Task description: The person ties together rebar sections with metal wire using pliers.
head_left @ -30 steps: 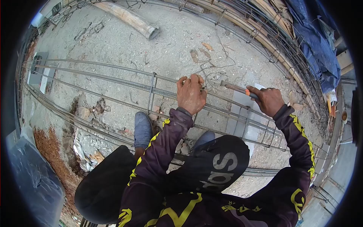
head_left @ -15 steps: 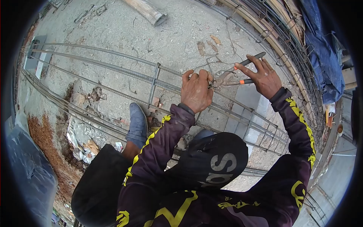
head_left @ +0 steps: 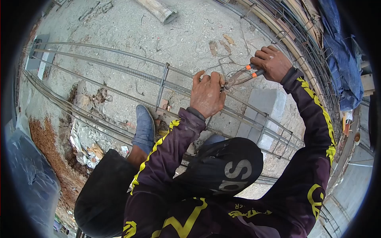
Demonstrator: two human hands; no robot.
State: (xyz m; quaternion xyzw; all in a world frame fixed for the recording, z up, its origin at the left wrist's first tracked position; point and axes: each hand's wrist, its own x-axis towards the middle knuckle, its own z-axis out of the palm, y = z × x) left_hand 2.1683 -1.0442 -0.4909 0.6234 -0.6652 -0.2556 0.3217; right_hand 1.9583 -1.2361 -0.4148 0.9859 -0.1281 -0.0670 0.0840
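My right hand is wrapped round the orange and black handles of the pliers, whose handles are fairly close together. The jaws of the pliers meet the long steel bars beside my left hand. That hand lies over the rebar cage with its fingers bent and pressed together; what they grip is hidden beneath them. A square stirrup crosses the bars left of my left hand. Thin loose wire lies on the ground just beyond the pliers.
A grey block sits under the bars at the right. My shoe stands beside the cage. More rebar and poles run along the upper right, next to a blue tarp. A post lies at the top.
My right hand has closed round both handles, which were spread apart, and the pliers have shut somewhat. My left hand has stayed nearly in place.
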